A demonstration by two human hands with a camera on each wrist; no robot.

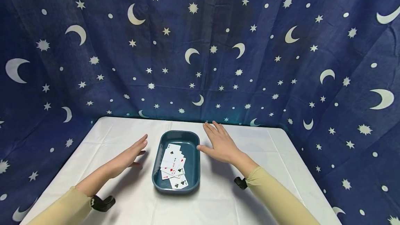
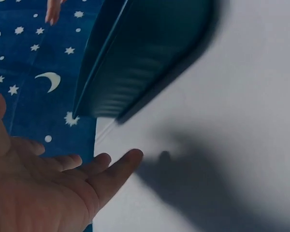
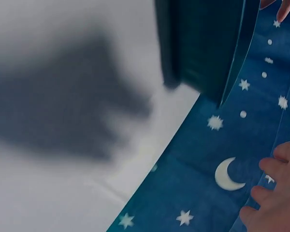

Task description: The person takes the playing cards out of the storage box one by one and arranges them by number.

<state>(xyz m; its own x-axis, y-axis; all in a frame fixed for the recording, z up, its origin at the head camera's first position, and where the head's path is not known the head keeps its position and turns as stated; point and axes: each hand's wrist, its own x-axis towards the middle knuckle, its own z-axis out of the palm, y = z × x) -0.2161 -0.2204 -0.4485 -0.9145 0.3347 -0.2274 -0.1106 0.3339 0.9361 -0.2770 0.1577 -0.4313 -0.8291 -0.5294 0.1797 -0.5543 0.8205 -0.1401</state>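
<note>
A dark teal rectangular tray (image 1: pixel 193 169) with rounded corners stands on the white-covered table. Inside it lies a loose, overlapping pile of playing cards (image 1: pixel 171 153), faces up, with clubs and red suits showing. To the left of the tray, my left hand (image 1: pixel 126 158) is held above the table, fingers extended and holding nothing. On the other side, my right hand (image 1: pixel 220 143) hovers with fingers spread, its thumb right at the tray's right rim in the head view. Both wrist views show the tray's outer wall (image 2: pixel 150 53) beyond the hands.
A white cloth (image 1: pixel 250 148) covers the table. Behind and along both sides hangs a dark blue curtain (image 1: pixel 175 89) with moons and stars. A black wrist strap piece (image 1: pixel 103 204) sticks out under the left wrist, another (image 1: pixel 240 183) under the right.
</note>
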